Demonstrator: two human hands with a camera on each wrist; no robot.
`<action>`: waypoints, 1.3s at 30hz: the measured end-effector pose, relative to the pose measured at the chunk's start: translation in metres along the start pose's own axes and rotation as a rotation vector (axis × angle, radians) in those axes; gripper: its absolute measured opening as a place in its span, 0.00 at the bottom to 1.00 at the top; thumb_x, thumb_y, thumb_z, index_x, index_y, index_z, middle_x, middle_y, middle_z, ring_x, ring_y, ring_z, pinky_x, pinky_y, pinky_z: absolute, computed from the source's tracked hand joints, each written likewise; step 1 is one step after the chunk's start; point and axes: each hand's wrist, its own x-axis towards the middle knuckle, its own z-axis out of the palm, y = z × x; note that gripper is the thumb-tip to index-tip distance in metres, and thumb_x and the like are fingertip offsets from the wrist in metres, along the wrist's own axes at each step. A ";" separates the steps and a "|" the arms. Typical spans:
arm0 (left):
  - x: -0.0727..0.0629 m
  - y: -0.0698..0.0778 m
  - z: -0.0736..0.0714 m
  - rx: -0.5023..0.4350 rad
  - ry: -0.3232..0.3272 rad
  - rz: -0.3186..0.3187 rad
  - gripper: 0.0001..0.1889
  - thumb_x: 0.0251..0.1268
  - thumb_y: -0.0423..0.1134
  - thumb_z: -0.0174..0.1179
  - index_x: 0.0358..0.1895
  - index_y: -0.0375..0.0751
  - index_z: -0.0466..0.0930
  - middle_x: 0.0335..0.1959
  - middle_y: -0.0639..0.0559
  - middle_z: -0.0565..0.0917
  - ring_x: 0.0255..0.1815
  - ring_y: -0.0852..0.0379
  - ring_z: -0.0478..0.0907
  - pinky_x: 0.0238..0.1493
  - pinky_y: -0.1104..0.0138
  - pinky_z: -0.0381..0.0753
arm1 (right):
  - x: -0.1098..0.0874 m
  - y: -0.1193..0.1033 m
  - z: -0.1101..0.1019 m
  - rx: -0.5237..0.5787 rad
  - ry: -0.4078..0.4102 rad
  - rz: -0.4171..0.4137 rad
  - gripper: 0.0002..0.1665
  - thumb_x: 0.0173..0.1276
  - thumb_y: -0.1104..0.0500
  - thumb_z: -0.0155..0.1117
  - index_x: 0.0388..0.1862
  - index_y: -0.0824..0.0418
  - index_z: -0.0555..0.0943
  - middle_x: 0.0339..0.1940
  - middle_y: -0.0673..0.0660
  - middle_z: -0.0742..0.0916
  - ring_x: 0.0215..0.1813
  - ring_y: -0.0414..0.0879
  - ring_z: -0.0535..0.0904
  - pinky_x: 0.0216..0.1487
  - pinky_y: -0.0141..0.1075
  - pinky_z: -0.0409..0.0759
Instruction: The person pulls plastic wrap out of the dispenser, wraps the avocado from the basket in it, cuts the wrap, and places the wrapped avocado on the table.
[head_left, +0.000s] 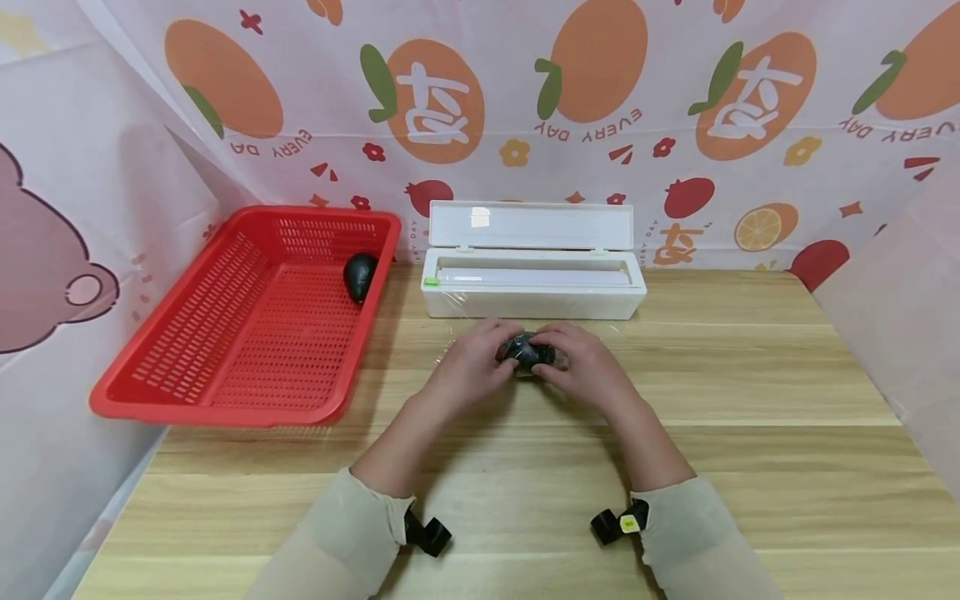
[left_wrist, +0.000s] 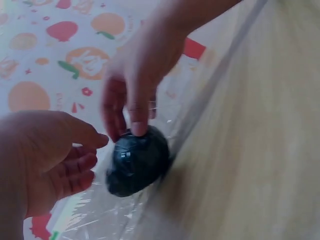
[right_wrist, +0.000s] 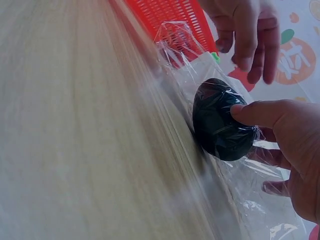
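The right hand (head_left: 588, 364) pinched a dark, film-covered fruit (right_wrist: 215, 122) between both hands, only the wrist views revealing the left hand's (left_wrist: 47, 155) loose fingers just apart from it, "EVERY DAY" legible on the backdrop (head_left: 517, 108) beyond.

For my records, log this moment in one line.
right hand: holds avocado in plastic wrap | left hand: beside it | basket: second avocado | box: lid up

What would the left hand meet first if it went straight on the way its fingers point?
Most likely the film-wrapped dark fruit, which lies ahead of the left hand in its wrist view, though depth is hard to judge.
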 end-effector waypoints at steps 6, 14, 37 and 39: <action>-0.001 -0.002 0.015 0.001 -0.021 -0.084 0.22 0.54 0.29 0.72 0.54 0.35 0.81 0.49 0.46 0.79 0.53 0.51 0.78 0.59 0.60 0.78 | -0.001 0.000 -0.001 0.011 0.000 -0.011 0.21 0.59 0.58 0.75 0.53 0.55 0.84 0.54 0.53 0.84 0.58 0.50 0.79 0.62 0.46 0.77; 0.002 -0.011 0.019 -0.053 0.003 -0.242 0.24 0.51 0.34 0.75 0.54 0.40 0.83 0.49 0.47 0.78 0.53 0.50 0.75 0.58 0.58 0.77 | 0.001 -0.002 -0.003 0.012 -0.025 0.018 0.22 0.60 0.57 0.75 0.54 0.55 0.83 0.56 0.53 0.83 0.60 0.51 0.79 0.63 0.47 0.76; -0.001 -0.028 0.022 0.142 0.023 -0.074 0.25 0.53 0.37 0.73 0.57 0.42 0.81 0.52 0.48 0.81 0.49 0.49 0.71 0.53 0.59 0.74 | 0.006 0.003 -0.001 0.058 -0.048 0.158 0.21 0.68 0.53 0.66 0.59 0.55 0.79 0.62 0.55 0.81 0.66 0.54 0.75 0.68 0.50 0.70; 0.000 -0.029 0.023 0.138 0.031 -0.085 0.24 0.53 0.34 0.73 0.57 0.42 0.81 0.52 0.48 0.81 0.49 0.49 0.71 0.54 0.59 0.74 | 0.006 0.004 0.000 0.059 -0.037 0.150 0.22 0.68 0.52 0.66 0.59 0.54 0.79 0.64 0.55 0.79 0.67 0.55 0.74 0.68 0.52 0.70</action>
